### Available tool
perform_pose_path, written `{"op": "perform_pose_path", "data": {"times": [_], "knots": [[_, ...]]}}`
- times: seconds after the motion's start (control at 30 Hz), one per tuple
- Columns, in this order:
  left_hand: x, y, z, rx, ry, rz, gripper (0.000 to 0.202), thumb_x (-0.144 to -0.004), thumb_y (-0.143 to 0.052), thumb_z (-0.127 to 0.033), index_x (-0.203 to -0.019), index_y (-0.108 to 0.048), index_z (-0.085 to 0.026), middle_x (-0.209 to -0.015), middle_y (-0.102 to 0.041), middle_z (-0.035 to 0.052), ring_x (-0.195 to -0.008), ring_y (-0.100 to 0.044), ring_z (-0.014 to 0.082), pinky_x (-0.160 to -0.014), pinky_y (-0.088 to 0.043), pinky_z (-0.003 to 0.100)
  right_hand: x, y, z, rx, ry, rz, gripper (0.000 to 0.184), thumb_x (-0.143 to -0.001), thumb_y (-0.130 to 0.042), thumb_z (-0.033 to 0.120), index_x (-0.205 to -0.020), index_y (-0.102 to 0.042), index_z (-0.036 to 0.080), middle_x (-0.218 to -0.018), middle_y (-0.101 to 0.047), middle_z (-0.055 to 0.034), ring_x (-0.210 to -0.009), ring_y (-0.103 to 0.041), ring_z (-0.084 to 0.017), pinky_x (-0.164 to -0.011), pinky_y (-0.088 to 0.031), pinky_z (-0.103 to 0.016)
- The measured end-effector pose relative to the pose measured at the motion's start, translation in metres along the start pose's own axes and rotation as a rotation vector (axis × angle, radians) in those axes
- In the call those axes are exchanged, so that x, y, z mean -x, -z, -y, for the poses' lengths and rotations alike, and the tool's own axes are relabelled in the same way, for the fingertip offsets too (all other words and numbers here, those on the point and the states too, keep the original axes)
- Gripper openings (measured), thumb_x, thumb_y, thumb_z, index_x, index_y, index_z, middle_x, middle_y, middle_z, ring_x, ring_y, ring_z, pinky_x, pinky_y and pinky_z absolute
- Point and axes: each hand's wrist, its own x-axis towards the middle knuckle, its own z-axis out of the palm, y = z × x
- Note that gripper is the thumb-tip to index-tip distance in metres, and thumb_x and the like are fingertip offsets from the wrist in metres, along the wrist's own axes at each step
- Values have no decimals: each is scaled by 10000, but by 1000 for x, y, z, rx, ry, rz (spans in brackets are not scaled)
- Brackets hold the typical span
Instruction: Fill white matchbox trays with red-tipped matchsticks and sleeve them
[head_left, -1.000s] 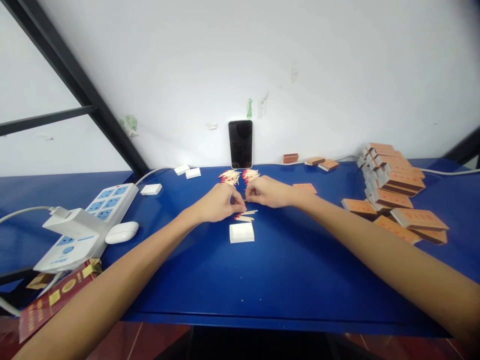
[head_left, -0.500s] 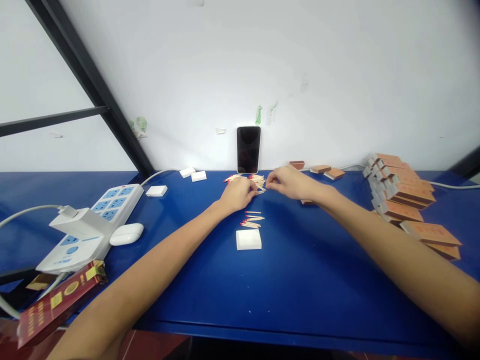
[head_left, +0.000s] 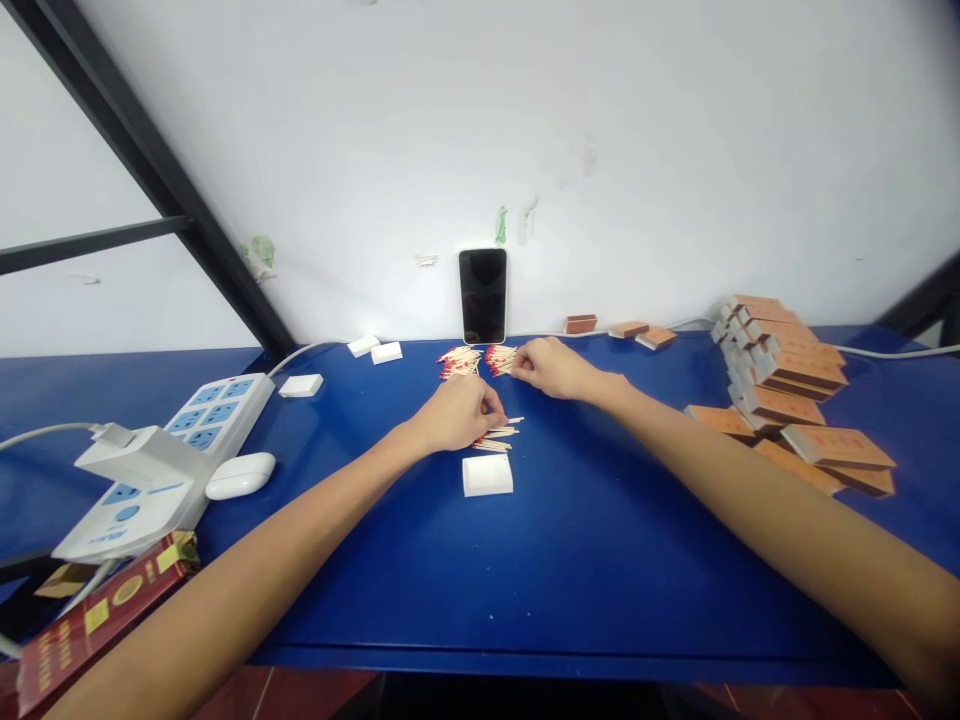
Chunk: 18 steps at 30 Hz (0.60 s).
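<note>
My left hand [head_left: 459, 412] is closed in a pinch over a small row of red-tipped matches [head_left: 495, 443], and a pale matchstick sticks out past its fingertips. Just in front of that row lies a white open matchbox tray [head_left: 487, 476]. Farther back, the fingers of my right hand [head_left: 551, 368] pinch together at the edge of a heap of matches [head_left: 500, 360]; whatever lies between them is hidden. To its left is a second heap of matches [head_left: 459, 361], partly behind my left hand.
A phone [head_left: 483, 296] leans on the wall. Several orange matchboxes [head_left: 795, 365] are stacked at right, others along the wall. White trays [head_left: 301, 386] lie at back left, near a power strip [head_left: 217, 410], a white earbud case [head_left: 240, 476] and a red box [head_left: 109, 610].
My left hand has come back from the heaps to the row near the white tray. My right hand has moved in to the right heap. The view has shifted slightly.
</note>
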Motion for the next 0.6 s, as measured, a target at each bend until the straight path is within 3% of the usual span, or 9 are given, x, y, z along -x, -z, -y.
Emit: {"op": "perform_pose_path", "data": {"times": [0.23,0.43,0.6], "knots": [[-27,-1,26,-92,98,-247,141,-827,-651,-230,-805,-784,-191,-745,-734,20,-666,-619,153,-657,-446,258,8,8,-6,-58,85,91,154,-831,-598,199,-788,-735,144,-786,-745,-47,-691,-639,-158,-649,-421,-248],[-47,-9,31,-141,-24,-260,153,-832,-642,-225,-789,-787,-204,-726,-722,17,-655,-610,159,-689,-442,276,14,11,-8,-169,169,171,137,-812,-618,204,-826,-747,161,-771,-741,-20,-659,-627,-135,-631,-434,-226],[-48,-5,29,-135,-29,-228,164,-838,-629,-210,-798,-787,-196,-646,-686,10,-592,-574,145,-624,-410,261,19,18,7,-213,251,242,131,-800,-651,236,-779,-759,165,-722,-733,-11,-596,-590,-120,-612,-417,-231]]}}
